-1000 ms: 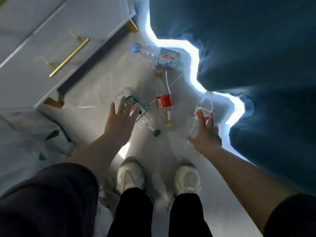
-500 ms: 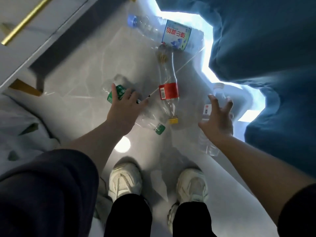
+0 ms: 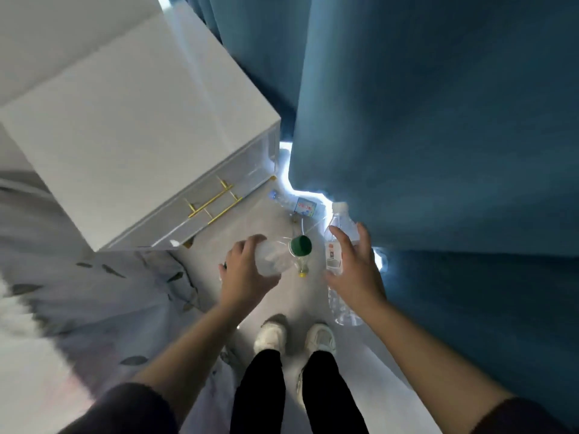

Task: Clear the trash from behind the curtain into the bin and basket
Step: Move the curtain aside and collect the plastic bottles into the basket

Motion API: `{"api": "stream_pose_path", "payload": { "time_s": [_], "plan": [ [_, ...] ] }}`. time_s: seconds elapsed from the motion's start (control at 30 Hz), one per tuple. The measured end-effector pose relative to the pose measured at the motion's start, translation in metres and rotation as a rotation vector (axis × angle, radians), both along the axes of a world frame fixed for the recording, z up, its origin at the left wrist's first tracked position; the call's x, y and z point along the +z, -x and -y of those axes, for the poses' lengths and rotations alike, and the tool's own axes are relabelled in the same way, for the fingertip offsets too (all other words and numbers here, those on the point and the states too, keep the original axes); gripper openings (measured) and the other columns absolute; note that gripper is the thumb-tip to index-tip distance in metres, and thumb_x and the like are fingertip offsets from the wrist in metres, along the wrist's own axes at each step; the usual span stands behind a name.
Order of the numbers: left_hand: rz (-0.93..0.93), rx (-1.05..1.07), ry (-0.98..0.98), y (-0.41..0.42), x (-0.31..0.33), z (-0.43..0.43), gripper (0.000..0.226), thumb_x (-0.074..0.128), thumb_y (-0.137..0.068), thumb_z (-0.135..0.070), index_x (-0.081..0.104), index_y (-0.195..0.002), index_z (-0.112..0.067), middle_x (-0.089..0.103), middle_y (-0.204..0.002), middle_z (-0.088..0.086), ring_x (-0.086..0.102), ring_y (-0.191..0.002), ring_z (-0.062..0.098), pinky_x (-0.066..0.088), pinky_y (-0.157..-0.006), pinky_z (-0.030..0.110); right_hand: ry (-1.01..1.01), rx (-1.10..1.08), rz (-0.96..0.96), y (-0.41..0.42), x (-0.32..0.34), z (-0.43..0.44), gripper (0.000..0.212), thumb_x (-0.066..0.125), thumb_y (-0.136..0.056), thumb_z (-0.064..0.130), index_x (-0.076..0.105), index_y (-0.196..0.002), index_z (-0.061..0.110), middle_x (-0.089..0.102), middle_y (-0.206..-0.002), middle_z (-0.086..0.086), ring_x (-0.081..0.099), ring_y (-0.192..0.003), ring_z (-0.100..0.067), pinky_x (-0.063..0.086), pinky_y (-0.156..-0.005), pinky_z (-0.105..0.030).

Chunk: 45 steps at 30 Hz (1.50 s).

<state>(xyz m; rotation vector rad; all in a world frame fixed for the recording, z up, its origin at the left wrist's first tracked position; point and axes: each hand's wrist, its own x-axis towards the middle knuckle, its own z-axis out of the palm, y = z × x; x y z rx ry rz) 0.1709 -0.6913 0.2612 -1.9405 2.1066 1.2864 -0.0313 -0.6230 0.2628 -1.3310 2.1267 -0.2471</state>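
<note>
My left hand (image 3: 247, 274) grips a clear plastic bottle with a green cap (image 3: 283, 253), lifted off the floor with its cap pointing toward the camera. My right hand (image 3: 357, 267) holds a clear water bottle with a white cap (image 3: 340, 223), upright, its base showing below my wrist. On the floor by the foot of the blue curtain (image 3: 438, 136) lies a clear bottle with a blue cap and blue label (image 3: 296, 205). A bottle with a yellow cap (image 3: 301, 270) lies on the floor, mostly hidden under the green-capped one.
A white drawer cabinet with gold handles (image 3: 141, 136) stands at the left. Patterned white bedding (image 3: 78, 292) lies at the lower left. My two white shoes (image 3: 294, 338) stand on the grey floor between the bedding and the curtain.
I have straightened up, so the camera is higher. Both hands closed on their bottles and lifted them off the floor.
</note>
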Motion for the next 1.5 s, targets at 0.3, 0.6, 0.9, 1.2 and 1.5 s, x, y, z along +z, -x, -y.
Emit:
{"api": "stream_pose_path", "payload": {
  "time_s": [0.3,0.6,0.9,1.2,1.5],
  "plan": [
    [-0.525,0.011,0.223,0.003,0.330,-0.007,0.065,0.085,-0.066,-0.026,0.042,-0.115,-0.032,0.053,-0.104,-0.018,0.054,-0.090,-0.002,0.037,-0.065,0.000,0.608,-0.040,-0.040,0.002,0.346,-0.033,0.080,0.082,-0.072,0.020,0.037,-0.135,0.042,0.006,-0.157,0.008,0.033,-0.139,-0.019,0.052,-0.095,-0.038],
    [-0.831,-0.138,0.273,0.039,0.473,-0.057,0.071,0.084,-0.063,-0.038,0.044,-0.121,-0.034,0.058,-0.102,-0.020,0.059,-0.097,0.006,0.050,-0.084,0.032,0.925,-0.126,-0.296,0.002,0.494,-0.136,0.078,0.082,-0.074,0.023,0.037,-0.135,0.041,0.010,-0.157,-0.001,0.021,-0.145,-0.015,0.044,-0.101,-0.027],
    [-1.054,-0.407,0.196,0.090,0.530,-0.190,0.063,0.083,-0.060,-0.041,0.048,-0.113,-0.041,0.061,-0.095,-0.028,0.060,-0.090,-0.005,0.048,-0.076,0.023,1.062,-0.274,-0.578,0.001,0.563,-0.305,0.083,0.084,-0.072,0.020,0.034,-0.131,0.046,0.009,-0.157,0.001,0.031,-0.142,-0.021,0.056,-0.088,-0.045],
    [-1.138,-0.566,0.075,0.119,0.538,-0.340,0.060,0.073,-0.049,-0.054,0.048,-0.103,-0.054,0.063,-0.096,-0.025,0.061,-0.089,-0.004,0.046,-0.073,0.022,1.007,-0.500,-0.772,-0.005,0.573,-0.492,0.087,0.085,-0.069,0.015,0.033,-0.131,0.045,0.010,-0.157,0.002,0.023,-0.134,0.012,0.057,-0.085,-0.043],
    [-1.146,-0.759,0.020,0.148,0.550,-0.440,0.054,0.079,-0.057,-0.039,0.049,-0.102,-0.050,0.063,-0.093,-0.024,0.062,-0.086,-0.003,0.047,-0.074,0.023,0.987,-0.712,-0.859,-0.009,0.565,-0.613,0.083,0.086,-0.070,0.016,0.037,-0.134,0.036,0.010,-0.158,-0.001,0.028,-0.136,0.003,0.054,-0.092,-0.037]
  ]
}}
